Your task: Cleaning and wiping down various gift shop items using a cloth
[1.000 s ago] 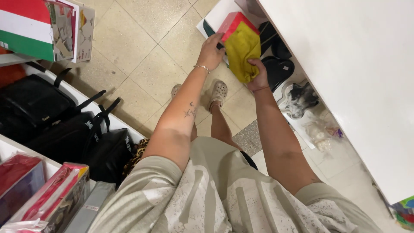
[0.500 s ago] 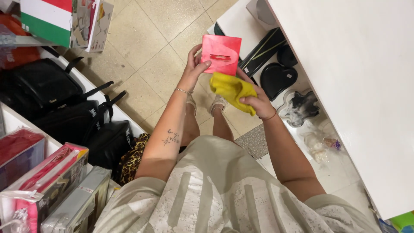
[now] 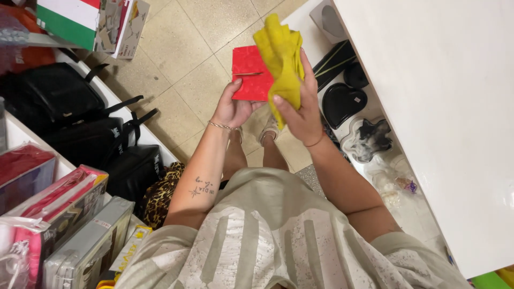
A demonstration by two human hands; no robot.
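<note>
Below the left grip point(image 3: 235, 109) lies a beige tiled floor point(image 3: 176, 64). Left of it a white shelf point(image 3: 115, 99) carries black bags point(image 3: 53, 96); right of the right grip point(image 3: 300, 107) stands a white counter point(image 3: 444, 107).

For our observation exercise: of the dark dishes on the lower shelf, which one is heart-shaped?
The black heart-shaped dish, lying just right of the right hand; its neighbour is splash-shaped.

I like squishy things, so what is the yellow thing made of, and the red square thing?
The yellow thing in the right hand looks like soft cloth with a dull finish: it bunches into floppy folds and droops. The red square thing in the left hand looks stiffer, perhaps card or plastic: it stays flat with straight edges and has a slight sheen. Which one, the picture cannot settle.
</note>
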